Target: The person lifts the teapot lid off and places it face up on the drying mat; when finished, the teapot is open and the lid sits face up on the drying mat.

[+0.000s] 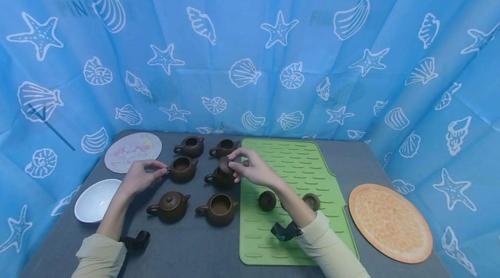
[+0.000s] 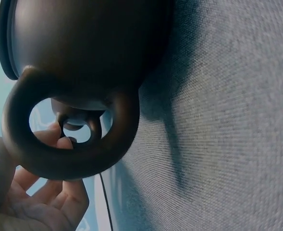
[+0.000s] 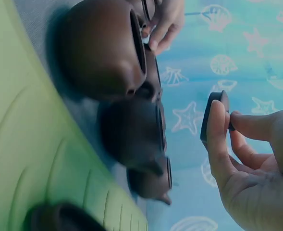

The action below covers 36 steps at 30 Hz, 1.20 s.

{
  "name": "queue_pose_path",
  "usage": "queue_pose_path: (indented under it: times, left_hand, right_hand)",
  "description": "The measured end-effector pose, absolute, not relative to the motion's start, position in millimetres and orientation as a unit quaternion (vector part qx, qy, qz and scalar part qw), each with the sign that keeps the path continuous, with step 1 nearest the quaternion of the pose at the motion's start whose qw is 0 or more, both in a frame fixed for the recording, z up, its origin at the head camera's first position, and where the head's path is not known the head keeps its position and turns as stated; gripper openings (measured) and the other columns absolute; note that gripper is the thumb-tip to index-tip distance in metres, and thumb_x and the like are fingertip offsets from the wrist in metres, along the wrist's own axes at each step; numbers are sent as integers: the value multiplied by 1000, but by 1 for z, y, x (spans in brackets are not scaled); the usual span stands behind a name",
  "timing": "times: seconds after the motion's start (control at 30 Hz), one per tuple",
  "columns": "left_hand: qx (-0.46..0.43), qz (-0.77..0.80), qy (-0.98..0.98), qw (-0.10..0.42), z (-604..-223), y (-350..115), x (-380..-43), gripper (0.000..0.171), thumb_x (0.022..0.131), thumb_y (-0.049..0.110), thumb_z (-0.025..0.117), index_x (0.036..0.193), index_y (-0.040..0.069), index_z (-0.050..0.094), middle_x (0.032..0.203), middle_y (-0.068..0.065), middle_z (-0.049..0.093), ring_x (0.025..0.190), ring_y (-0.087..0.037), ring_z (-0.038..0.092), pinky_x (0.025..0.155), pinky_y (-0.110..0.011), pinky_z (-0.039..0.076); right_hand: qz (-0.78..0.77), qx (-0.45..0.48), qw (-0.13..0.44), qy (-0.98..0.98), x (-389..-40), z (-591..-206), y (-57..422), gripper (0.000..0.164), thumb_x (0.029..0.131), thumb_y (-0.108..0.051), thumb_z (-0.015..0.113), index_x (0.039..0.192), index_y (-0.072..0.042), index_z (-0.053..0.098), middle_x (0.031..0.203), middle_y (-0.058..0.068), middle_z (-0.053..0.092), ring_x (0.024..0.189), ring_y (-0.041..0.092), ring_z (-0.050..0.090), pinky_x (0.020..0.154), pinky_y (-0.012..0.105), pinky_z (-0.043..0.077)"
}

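My right hand [image 1: 255,170] pinches a dark brown teapot lid [image 1: 224,165] by its knob. In the right wrist view, the lid [image 3: 205,127] is edge-on, clear of the pots. From the head view it overlaps the middle right teapot [image 1: 219,180], which is partly hidden behind it. My left hand [image 1: 141,178] pinches the handle of the middle left teapot [image 1: 182,170], which stands open on the table. Closer to me, a lidded teapot [image 1: 172,207] fills much of the left wrist view, its handle in front of my fingers.
Open teapots stand at back left [image 1: 191,147], back right [image 1: 225,148] and front right [image 1: 219,210]. Lids [image 1: 267,201] lie on a green mat [image 1: 297,247], partly under my right forearm. A white bowl [image 1: 95,200] and round picture mat [image 1: 133,152] are left; an orange round mat [image 1: 390,224] is right.
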<state>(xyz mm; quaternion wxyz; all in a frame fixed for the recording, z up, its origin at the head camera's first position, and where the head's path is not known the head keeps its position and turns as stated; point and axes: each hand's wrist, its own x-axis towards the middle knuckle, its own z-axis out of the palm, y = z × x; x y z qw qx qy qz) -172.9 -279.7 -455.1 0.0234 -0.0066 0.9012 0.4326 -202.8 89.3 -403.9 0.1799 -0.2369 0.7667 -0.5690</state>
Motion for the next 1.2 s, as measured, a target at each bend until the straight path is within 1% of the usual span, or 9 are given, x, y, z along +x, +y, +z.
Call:
queue_pose_path:
  times: [0.1, 0.13, 0.33, 0.53, 0.6, 0.7, 0.83, 1.03, 1.2]
  left_hand:
    - [-7, 429, 903, 24, -455, -279, -174, 26, 109, 18, 66, 124, -1, 75, 118, -24, 77, 95, -26, 75, 74, -28, 60]
    - [-8, 429, 903, 24, -455, -279, -174, 26, 109, 18, 66, 125, -1, 75, 118, -24, 77, 95, -26, 75, 74, -28, 60]
    - [-12, 429, 903, 27, -455, -280, -173, 27, 109, 19, 66, 125, -1, 75, 119, -24, 76, 98, -27, 75, 75, -29, 61]
    - [-14, 430, 902, 24, -455, -279, -171, 28, 109, 20, 66, 126, -1, 74, 121, -25, 76, 99, -27, 75, 76, -30, 61]
    - [-15, 430, 902, 22, -455, -278, -171, 27, 109, 19, 66, 126, 0, 75, 121, -25, 76, 98, -26, 75, 76, -30, 61]
    - [-17, 429, 903, 19, -455, -277, -171, 26, 109, 19, 66, 125, 0, 75, 121, -25, 76, 98, -26, 75, 76, -30, 61]
    - [-18, 425, 905, 15, -457, -277, -172, 26, 109, 18, 66, 125, 1, 75, 121, -24, 77, 98, -26, 75, 75, -30, 60]
    - [-16, 425, 905, 11, -457, -276, -171, 25, 109, 18, 66, 125, 0, 75, 118, -23, 77, 98, -26, 74, 74, -30, 59]
    - [-17, 425, 905, 7, -457, -275, -170, 25, 109, 17, 66, 125, 1, 75, 117, -23, 77, 97, -25, 74, 74, -29, 59]
  right_hand:
    - [-568, -226, 177, 771, -200, -405, 104, 25, 111, -5, 58, 134, 5, 58, 111, 22, 66, 75, 17, 70, 88, 71, 59]
    - [-569, -224, 175, 772, -199, -405, 109, 26, 111, -5, 57, 136, 4, 57, 111, 23, 66, 74, 16, 70, 87, 72, 59]
    - [-566, -236, 175, 770, -200, -409, 138, 46, 114, -4, 46, 160, -4, 45, 150, 34, 55, 77, 20, 72, 85, 67, 61]
    - [-572, -228, 194, 763, -204, -413, 169, 46, 116, -4, 40, 162, -2, 45, 161, 35, 45, 96, 35, 77, 94, 59, 63]
    - [-583, -213, 202, 758, -206, -414, 179, 45, 117, -11, 43, 161, -3, 45, 162, 35, 43, 103, 41, 76, 98, 61, 61]
    - [-589, -200, 200, 757, -210, -417, 194, 47, 115, -17, 54, 160, -6, 46, 161, 36, 42, 112, 49, 73, 100, 62, 60]
    - [-570, -201, 177, 777, -210, -419, 211, 54, 106, -12, 71, 155, -6, 48, 154, 39, 45, 112, 57, 73, 96, 62, 62]
    - [-545, -188, 193, 794, -213, -427, 233, 61, 106, -1, 65, 160, 6, 37, 141, 43, 54, 105, 46, 78, 95, 53, 64]
    - [-531, -187, 213, 798, -216, -437, 246, 60, 106, 6, 61, 157, 17, 32, 147, 46, 50, 104, 42, 79, 93, 45, 65]
